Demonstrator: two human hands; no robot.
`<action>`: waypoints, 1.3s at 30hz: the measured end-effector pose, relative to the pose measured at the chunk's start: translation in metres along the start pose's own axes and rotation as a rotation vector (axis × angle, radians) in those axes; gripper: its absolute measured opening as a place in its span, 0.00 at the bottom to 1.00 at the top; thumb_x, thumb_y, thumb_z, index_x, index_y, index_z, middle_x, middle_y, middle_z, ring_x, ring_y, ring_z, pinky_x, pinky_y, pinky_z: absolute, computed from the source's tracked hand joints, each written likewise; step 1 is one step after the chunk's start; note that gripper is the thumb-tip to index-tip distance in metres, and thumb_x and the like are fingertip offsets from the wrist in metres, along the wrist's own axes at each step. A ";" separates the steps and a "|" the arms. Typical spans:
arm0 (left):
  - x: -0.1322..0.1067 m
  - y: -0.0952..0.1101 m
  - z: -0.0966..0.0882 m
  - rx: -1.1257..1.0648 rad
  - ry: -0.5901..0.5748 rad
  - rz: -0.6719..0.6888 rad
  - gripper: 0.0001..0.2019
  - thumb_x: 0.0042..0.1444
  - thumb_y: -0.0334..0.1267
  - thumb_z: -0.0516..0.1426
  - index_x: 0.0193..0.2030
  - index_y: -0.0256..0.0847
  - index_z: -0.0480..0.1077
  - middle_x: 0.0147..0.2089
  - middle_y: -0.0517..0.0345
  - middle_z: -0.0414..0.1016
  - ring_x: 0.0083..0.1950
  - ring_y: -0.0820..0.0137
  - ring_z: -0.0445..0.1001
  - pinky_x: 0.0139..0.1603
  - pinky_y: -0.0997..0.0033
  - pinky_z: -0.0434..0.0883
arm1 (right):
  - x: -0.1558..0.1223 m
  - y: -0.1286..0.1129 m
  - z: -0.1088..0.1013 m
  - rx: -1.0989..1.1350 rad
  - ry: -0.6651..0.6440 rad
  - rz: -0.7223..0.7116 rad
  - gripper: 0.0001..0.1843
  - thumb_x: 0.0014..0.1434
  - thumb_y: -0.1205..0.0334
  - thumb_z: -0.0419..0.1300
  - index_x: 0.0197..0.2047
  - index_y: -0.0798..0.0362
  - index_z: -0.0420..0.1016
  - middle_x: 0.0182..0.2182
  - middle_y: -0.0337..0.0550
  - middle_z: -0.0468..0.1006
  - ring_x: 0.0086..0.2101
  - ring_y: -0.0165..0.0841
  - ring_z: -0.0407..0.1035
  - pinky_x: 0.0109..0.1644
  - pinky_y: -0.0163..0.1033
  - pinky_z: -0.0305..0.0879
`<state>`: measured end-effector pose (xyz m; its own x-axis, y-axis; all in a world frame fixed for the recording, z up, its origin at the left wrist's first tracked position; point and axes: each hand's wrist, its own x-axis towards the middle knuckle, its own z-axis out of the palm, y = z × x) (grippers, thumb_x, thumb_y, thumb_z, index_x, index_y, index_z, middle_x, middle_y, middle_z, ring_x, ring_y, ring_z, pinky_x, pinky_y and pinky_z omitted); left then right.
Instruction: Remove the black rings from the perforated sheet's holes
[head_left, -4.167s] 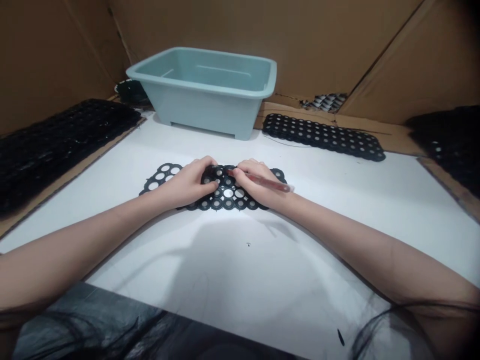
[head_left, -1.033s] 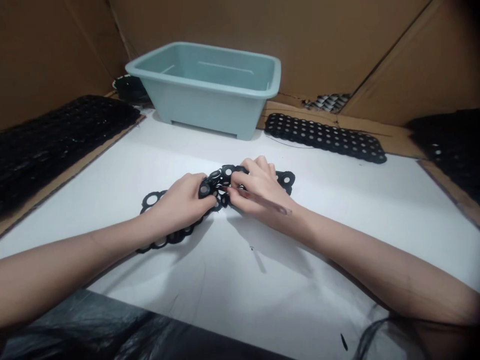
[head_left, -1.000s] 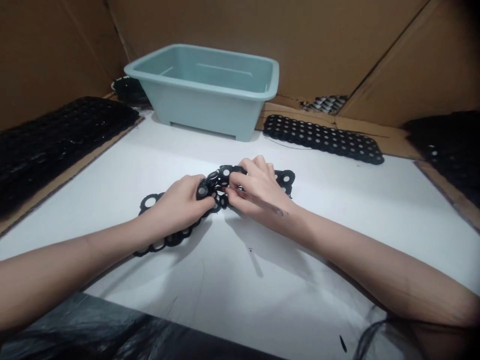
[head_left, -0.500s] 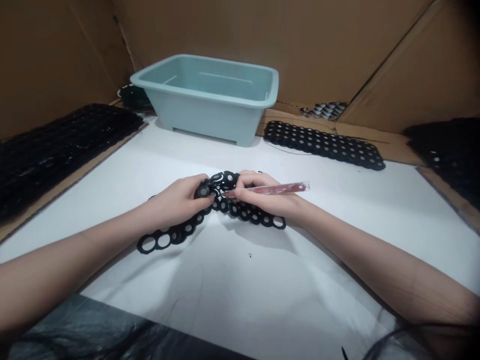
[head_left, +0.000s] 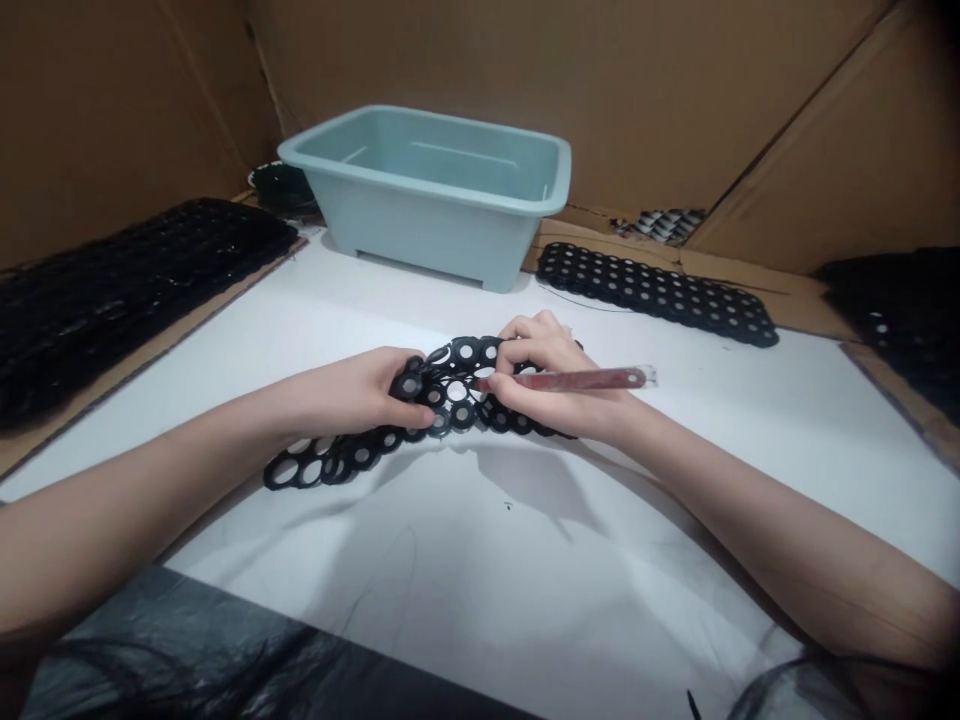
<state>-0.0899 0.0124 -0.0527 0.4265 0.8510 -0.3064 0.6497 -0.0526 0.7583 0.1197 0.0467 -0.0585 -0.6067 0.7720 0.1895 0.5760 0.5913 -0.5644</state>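
Observation:
A black mesh strip of joined rings (head_left: 362, 455) is stretched between my hands above the white tabletop. My left hand (head_left: 367, 390) pinches its middle part between thumb and fingers, and the strip's left end hangs out below that wrist. In my right hand (head_left: 551, 375) is a slim red-handled tool (head_left: 607, 379), gripped like a pen, its handle end pointing right. The tool's tip is at the rings beside my left thumb; its exact shape is too small to make out. My right fingers hide part of the strip.
A pale blue plastic basin (head_left: 435, 235) stands at the back. Another black ring mesh (head_left: 660, 295) lies behind on the right. Black mesh is stacked at the left (head_left: 142, 290), and a dark pile (head_left: 900, 330) sits at the right. Dark strands lie along the front edge.
My right hand and the red-handled tool have shifted right, away from my left hand. More rings now show between the hands. The view has moved slightly.

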 end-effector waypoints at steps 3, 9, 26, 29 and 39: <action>0.000 -0.001 0.003 -0.010 0.026 0.021 0.14 0.46 0.39 0.56 0.41 0.44 0.66 0.43 0.57 0.74 0.42 0.64 0.72 0.40 0.69 0.66 | 0.001 -0.002 -0.006 0.197 -0.102 0.026 0.12 0.51 0.64 0.54 0.18 0.55 0.61 0.28 0.40 0.68 0.37 0.34 0.62 0.44 0.42 0.56; 0.001 0.000 0.003 -0.030 0.026 0.032 0.12 0.45 0.38 0.56 0.39 0.42 0.67 0.40 0.58 0.74 0.40 0.65 0.71 0.38 0.70 0.65 | -0.002 -0.008 -0.005 0.343 -0.319 0.097 0.10 0.51 0.63 0.54 0.20 0.54 0.65 0.30 0.40 0.71 0.36 0.33 0.65 0.39 0.37 0.58; 0.001 -0.003 0.007 -0.178 0.109 -0.080 0.07 0.45 0.37 0.55 0.34 0.42 0.67 0.33 0.61 0.72 0.35 0.68 0.69 0.33 0.73 0.62 | -0.007 -0.003 0.012 0.328 -0.157 0.178 0.11 0.51 0.64 0.51 0.19 0.54 0.59 0.29 0.39 0.68 0.37 0.32 0.61 0.40 0.38 0.55; 0.001 -0.003 0.007 -0.208 0.092 -0.086 0.09 0.45 0.36 0.55 0.35 0.43 0.68 0.36 0.60 0.73 0.38 0.67 0.70 0.35 0.72 0.63 | -0.005 0.000 0.011 0.368 -0.171 0.149 0.12 0.51 0.64 0.51 0.18 0.54 0.58 0.27 0.38 0.67 0.34 0.30 0.60 0.38 0.36 0.56; 0.002 0.000 0.008 -0.263 0.144 -0.117 0.09 0.43 0.37 0.55 0.34 0.40 0.68 0.32 0.59 0.72 0.34 0.66 0.70 0.32 0.71 0.62 | -0.004 0.000 0.013 0.381 -0.139 0.168 0.12 0.50 0.67 0.50 0.18 0.54 0.56 0.26 0.38 0.65 0.36 0.32 0.59 0.41 0.39 0.54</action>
<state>-0.0840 0.0097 -0.0584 0.2530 0.9095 -0.3299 0.4958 0.1709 0.8515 0.1144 0.0408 -0.0697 -0.6049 0.7959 -0.0259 0.4461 0.3116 -0.8390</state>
